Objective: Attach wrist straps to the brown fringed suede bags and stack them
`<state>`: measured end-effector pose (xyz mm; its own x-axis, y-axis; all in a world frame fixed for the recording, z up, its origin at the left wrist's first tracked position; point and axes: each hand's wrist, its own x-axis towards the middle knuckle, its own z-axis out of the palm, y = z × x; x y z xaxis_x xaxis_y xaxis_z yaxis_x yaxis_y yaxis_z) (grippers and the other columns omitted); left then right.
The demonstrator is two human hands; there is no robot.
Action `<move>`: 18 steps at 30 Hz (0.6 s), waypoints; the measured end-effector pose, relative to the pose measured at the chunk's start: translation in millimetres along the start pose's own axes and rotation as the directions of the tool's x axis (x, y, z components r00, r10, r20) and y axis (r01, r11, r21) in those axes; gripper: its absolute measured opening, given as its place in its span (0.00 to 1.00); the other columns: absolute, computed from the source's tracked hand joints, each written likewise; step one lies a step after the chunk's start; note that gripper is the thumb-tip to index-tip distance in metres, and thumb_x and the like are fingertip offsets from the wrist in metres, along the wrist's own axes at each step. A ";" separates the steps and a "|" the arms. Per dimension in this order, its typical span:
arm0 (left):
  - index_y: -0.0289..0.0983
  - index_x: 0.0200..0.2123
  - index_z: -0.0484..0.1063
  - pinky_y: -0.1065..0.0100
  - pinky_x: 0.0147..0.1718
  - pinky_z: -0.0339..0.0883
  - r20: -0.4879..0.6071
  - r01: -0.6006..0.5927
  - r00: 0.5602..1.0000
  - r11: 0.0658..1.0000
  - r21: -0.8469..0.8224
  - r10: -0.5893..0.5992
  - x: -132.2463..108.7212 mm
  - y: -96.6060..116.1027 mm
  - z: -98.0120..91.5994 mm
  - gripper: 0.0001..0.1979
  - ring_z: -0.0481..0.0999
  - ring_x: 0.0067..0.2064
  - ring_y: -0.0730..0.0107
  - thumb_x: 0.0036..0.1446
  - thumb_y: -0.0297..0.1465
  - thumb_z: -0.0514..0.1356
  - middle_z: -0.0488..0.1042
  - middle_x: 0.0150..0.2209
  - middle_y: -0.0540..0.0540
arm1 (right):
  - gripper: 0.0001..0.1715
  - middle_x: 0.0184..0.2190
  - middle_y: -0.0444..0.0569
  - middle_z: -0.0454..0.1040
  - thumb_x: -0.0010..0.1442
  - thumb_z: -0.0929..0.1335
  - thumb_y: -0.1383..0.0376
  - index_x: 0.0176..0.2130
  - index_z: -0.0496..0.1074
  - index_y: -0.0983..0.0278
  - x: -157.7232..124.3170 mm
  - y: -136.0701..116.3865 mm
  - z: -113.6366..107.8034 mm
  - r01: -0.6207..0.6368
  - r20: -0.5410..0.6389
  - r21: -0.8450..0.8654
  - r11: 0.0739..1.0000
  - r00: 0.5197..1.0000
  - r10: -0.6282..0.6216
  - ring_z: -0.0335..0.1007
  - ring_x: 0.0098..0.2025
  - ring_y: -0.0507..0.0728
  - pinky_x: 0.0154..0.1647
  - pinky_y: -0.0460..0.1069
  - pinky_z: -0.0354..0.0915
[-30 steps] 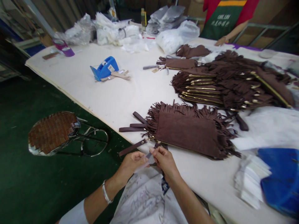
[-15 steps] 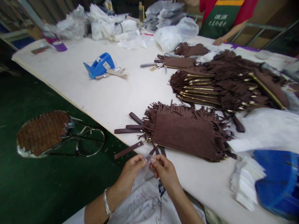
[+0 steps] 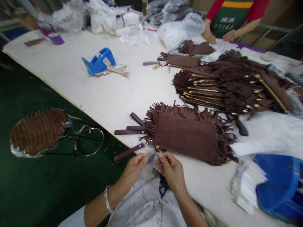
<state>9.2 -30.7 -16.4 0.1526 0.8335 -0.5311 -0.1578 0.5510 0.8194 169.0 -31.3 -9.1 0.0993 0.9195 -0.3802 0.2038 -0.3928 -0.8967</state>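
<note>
At the near table edge my left hand point(image 3: 133, 168) and my right hand point(image 3: 172, 170) both pinch a small clear plastic piece point(image 3: 152, 158) between their fingertips. It sits over the brown strap ends at the corner of a brown fringed suede bag point(image 3: 188, 134), which lies flat on the white table point(image 3: 101, 94) just beyond my hands. More brown straps point(image 3: 129, 127) stick out from the bag's left side. A silver bangle is on my left wrist.
A stack of fringed bags point(image 3: 232, 86) lies at the right. A blue tape dispenser point(image 3: 98, 61) stands mid-table. White sheets point(image 3: 246, 186) and a blue object point(image 3: 279, 186) sit at the near right. A woven-seat stool point(image 3: 39, 130) stands on the green floor. Another person's hands point(image 3: 217, 36) work at the far side.
My hands have stayed together on the clear piece, fingers shifting a little. The other person across the table has brought a second hand down to the table.
</note>
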 end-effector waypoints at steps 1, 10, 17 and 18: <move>0.35 0.44 0.76 0.64 0.40 0.67 -0.012 -0.019 1.000 1.000 0.016 0.019 1.9 -0.2 -0.2 0.21 0.73 0.45 0.55 0.53 0.45 0.62 0.77 0.43 0.41 | 0.20 0.16 0.40 0.67 0.60 0.64 0.50 0.26 0.70 0.61 0.7 -0.3 -0.4 0.002 0.003 -0.006 1.000 1.000 -0.002 0.58 0.17 0.50 0.19 0.44 0.54; 0.34 0.45 0.76 0.59 0.43 0.68 0.059 -0.070 0.996 0.997 0.029 0.068 8.5 7.5 2.6 0.21 0.75 0.43 0.54 0.57 0.43 0.58 0.78 0.42 0.39 | 0.20 0.19 0.41 0.68 0.61 0.63 0.51 0.27 0.70 0.61 5.4 -8.8 -2.7 0.033 -0.059 -0.043 0.999 0.998 -0.036 0.58 0.18 0.50 0.20 0.44 0.54; 0.36 0.43 0.76 0.62 0.41 0.68 0.012 -0.085 0.996 0.996 0.009 0.085 12.2 10.2 8.9 0.17 0.76 0.41 0.57 0.55 0.41 0.61 0.78 0.42 0.40 | 0.21 0.19 0.41 0.69 0.59 0.64 0.49 0.25 0.69 0.61 10.3 -6.8 0.5 0.014 -0.100 0.016 1.000 0.995 -0.012 0.57 0.18 0.50 0.20 0.44 0.55; 0.36 0.43 0.76 0.62 0.41 0.68 0.008 -0.092 0.996 0.996 0.003 0.092 13.6 8.8 9.4 0.16 0.76 0.41 0.58 0.55 0.40 0.61 0.78 0.42 0.41 | 0.21 0.18 0.40 0.68 0.59 0.64 0.49 0.25 0.69 0.61 10.8 -6.4 1.8 0.011 -0.099 0.023 1.000 0.995 -0.009 0.57 0.18 0.50 0.19 0.44 0.55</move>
<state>19.0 -14.9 -14.4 0.1455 0.8803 -0.4516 -0.1679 0.4718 0.8656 167.0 -18.8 -7.8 0.1932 0.9172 -0.3483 0.1825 -0.3824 -0.9058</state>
